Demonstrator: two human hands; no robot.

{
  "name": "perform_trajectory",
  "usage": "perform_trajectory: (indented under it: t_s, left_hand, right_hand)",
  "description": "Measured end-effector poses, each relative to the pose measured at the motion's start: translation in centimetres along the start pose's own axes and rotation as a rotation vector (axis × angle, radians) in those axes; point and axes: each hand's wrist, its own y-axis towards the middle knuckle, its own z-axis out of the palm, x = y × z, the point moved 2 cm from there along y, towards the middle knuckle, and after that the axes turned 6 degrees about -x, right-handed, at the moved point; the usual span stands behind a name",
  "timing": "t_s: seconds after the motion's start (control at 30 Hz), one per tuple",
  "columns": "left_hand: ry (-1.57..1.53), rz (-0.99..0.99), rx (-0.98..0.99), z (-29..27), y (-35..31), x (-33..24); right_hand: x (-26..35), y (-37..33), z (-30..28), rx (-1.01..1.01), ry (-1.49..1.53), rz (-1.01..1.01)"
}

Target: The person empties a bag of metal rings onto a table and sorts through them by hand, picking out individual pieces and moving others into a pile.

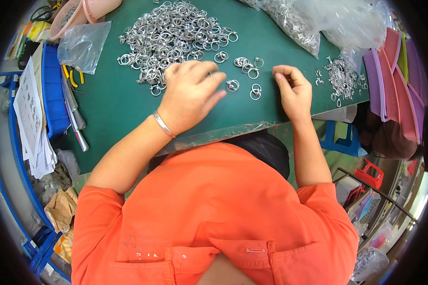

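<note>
1. The silver ring pile (171, 33) sits on the green bench (109, 104);
2. left hand (188, 95) is beside it, fingers loosely spread;
3. right hand (296, 97) has fingertips together; I can't tell if it holds anything.

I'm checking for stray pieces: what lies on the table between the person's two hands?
In the head view, a few small groups of silver-coloured rings lie on the green tabletop between the left hand and the right hand.
</note>
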Motion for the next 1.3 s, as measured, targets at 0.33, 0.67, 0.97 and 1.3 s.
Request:
perform_trajectory:
  t_s: [0.33,0.67,0.97,1.3]
  left_hand:
    - [0.005,-0.032,0.075,3.7,0.4,-0.7]
    - [-0.253,-0.058,-0.148,2.5,0.5,-0.6]
    - [-0.335,0.026,-0.231,3.0,-0.4,-0.8]
    - [-0.183,0.026,-0.06,2.8,-0.5,-0.6]
  right_hand:
    - [1.8,-2.5,0.7,0.176,-0.328,-0.396]
    - [2.0,-3.0,0.8,-0.003,-0.159,-0.131]
    - [2.9,-3.2,1.8,0.102,-0.442,-0.322]
    - [2.9,-3.6,2.7,0.122,-0.346,-0.32]
